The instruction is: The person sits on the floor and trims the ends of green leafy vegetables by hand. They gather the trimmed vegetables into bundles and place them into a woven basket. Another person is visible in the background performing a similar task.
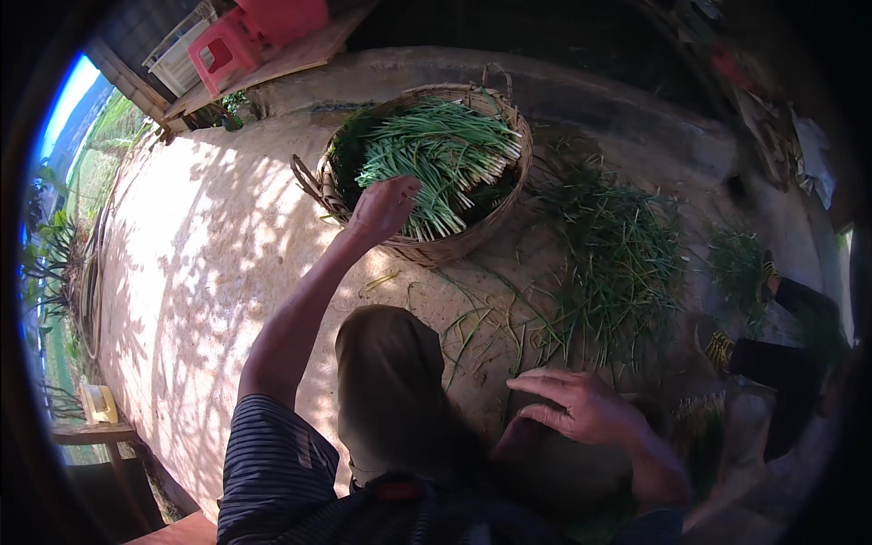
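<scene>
A round woven bamboo basket [436, 252] stands on the ground in front of me. Inside it lie layered green stalks with white bases [443, 153], probably garlic chives or scallions. My left hand [387, 208] reaches over the basket's near left rim with its fingers curled beside the leaves. Whether it grips any is hidden. Close to my body on the right, my right hand [579, 405] hangs in the air, thumb and fingers apart, with nothing seen in it. My bent knee in brown trousers [388, 388] rises between my arms.
Loose green stalks [613, 252] are heaped right of the basket, with scattered strands nearby. More stalks [698, 429] stand beyond my right hand. Another person's dark-trousered leg [756, 361] and laced shoe are at the right. A pink plastic stool [225, 54] rests on a board at upper left.
</scene>
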### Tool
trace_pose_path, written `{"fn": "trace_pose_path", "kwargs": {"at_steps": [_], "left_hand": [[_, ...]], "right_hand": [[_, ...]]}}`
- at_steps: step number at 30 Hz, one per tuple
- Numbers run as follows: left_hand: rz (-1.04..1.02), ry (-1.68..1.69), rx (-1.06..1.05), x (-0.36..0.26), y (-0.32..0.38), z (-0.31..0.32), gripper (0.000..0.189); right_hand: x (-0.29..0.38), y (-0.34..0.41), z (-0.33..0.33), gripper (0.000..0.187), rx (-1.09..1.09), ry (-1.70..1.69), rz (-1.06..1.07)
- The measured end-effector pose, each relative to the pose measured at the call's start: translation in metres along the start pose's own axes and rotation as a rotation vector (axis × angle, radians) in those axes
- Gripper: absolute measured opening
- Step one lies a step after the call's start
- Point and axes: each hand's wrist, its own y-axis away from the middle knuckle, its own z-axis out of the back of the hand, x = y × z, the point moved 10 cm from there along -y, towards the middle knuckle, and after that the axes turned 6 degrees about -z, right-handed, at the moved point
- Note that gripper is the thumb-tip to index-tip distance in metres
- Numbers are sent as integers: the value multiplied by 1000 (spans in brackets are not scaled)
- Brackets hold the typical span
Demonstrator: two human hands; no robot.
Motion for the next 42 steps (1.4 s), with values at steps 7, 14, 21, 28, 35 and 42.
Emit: {"fn": "trace_pose_path", "kwargs": {"at_steps": [7, 14, 21, 28, 35, 42], "left_hand": [[-265, -446, 230, 81, -21, -58, 66], [-431, -527, 416, 70, -32, -97, 80], [-441, -508, 347, 73, -23, -70, 76], [-389, -634, 493, 89, -13, -58, 91], [-478, -774, 611, 103, -22, -85, 92], [-561, -658, 535, 111, -29, -91, 70]], "right_hand": [[-56, -17, -33, 36, 70, 228, -164], [-56, -33, -39, 38, 139, 241, -147], [-52, -37, -52, 36, 209, 295, -95], [-61, -34, -58, 39, 284, 288, -140], [-60, -37, -58, 41, 292, 293, -131], [-66, -40, -59, 46, 330, 267, -170]]}}
